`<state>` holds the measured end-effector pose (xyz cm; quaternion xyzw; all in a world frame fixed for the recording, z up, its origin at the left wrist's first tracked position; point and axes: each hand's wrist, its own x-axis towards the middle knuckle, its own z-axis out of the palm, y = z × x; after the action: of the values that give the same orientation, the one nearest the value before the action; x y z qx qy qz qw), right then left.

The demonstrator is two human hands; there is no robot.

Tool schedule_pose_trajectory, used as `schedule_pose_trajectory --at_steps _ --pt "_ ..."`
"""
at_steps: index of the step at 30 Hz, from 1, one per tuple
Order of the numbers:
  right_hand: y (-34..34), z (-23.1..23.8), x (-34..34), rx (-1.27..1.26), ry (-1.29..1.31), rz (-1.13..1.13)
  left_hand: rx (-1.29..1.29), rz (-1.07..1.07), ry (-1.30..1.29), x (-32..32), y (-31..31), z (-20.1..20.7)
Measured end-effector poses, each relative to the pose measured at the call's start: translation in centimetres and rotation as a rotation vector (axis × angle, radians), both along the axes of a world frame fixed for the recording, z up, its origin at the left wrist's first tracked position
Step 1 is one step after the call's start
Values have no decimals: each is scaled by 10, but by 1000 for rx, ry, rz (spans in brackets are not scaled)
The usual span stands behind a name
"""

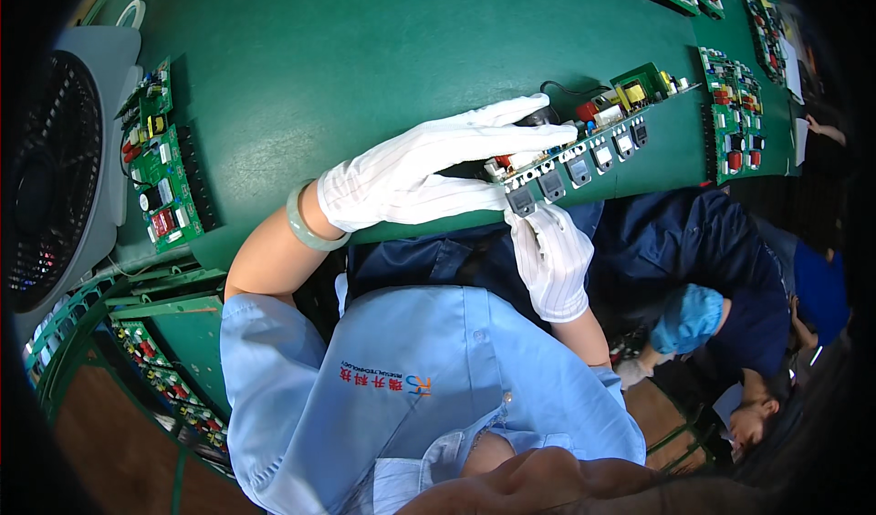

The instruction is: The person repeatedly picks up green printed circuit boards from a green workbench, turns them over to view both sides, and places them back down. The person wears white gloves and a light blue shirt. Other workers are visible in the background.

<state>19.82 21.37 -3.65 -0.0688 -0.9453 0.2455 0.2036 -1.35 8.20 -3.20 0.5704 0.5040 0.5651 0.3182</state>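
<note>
A green circuit board is held tilted up over the near part of the green table, its row of black flat transistors facing me. White striped gloves cover both hands. My left hand grips the board's left end, with the long fingers over the parts side and the thumb below, beside the lowest transistor. Just under that end, my right hand is closed, its fingertips pinched together against the board's lower edge by the transistors. Whether a small part sits between those fingertips is hidden.
More circuit boards stand at the left beside a grey fan. Others lie at the right and far right edge of the green table. A co-worker with a blue sleeve cover sits close on my right.
</note>
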Motion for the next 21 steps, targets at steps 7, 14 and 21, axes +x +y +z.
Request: schedule_pose_trajectory --at_steps 7,14,21 --pt "-1 0 -2 -8 2 0 -18 -3 -8 0 0 2" --pt "-1 3 -1 6 -8 -2 -6 -6 -3 0 0 1" --pt "0 5 -3 -63 -27 23 8 -13 -1 -1 0 -2"
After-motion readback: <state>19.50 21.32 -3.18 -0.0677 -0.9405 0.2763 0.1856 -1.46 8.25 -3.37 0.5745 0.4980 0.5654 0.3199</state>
